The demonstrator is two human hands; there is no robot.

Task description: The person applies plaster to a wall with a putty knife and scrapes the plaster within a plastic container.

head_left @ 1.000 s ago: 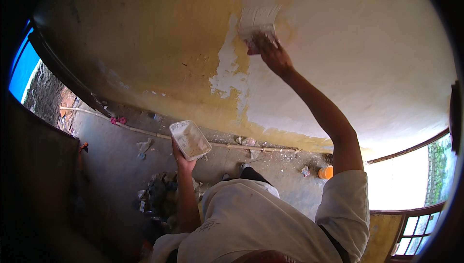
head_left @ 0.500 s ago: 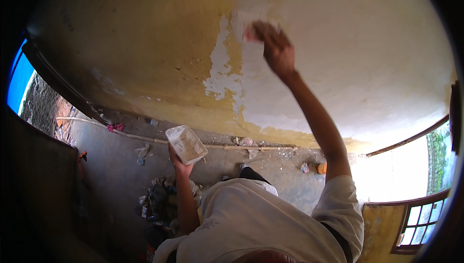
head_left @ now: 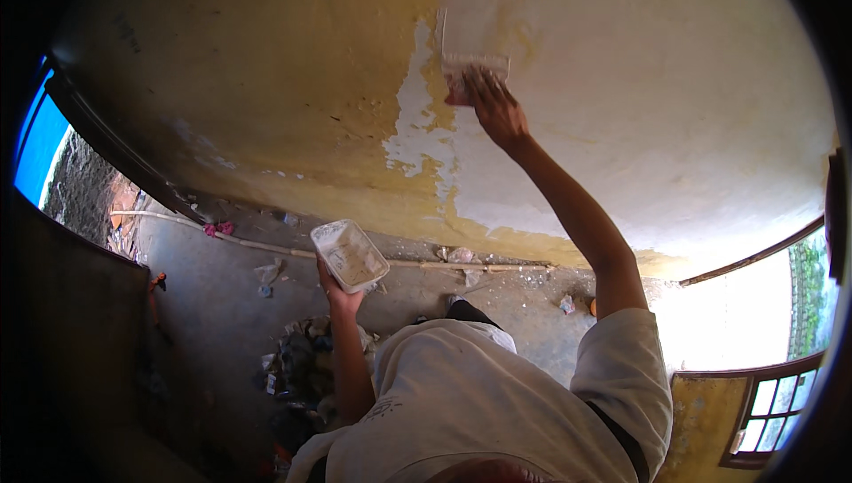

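My right hand (head_left: 499,110) is raised to the wall (head_left: 621,83), fingers pressed over a wide, flat putty scraper (head_left: 454,60). The scraper's whitish upper edge lies against the wall, where the white coat meets the yellow paint. A pinkish-red part of it shows beside my fingers. From its left end a thin raised line of putty runs upward. Low on the left, my left hand (head_left: 340,295) grips a whitish rectangular plastic tub (head_left: 351,257) from below and its side. The tub is tilted toward me, with pale putty smeared over its inner walls.
Bare grey patches (head_left: 413,119) show through the peeling yellow paint. A long bamboo pole (head_left: 413,264) lies along the wall's foot among crumpled plastic and paint flakes. A dark heap of bags (head_left: 306,363) sits by my left arm. A bright doorway and a barred window (head_left: 781,407) are at the right.
My right hand has come down a little, and the scraper now lies flat on the wall. A raised putty line shows above it. My left hand still holds the tub at about the same place.
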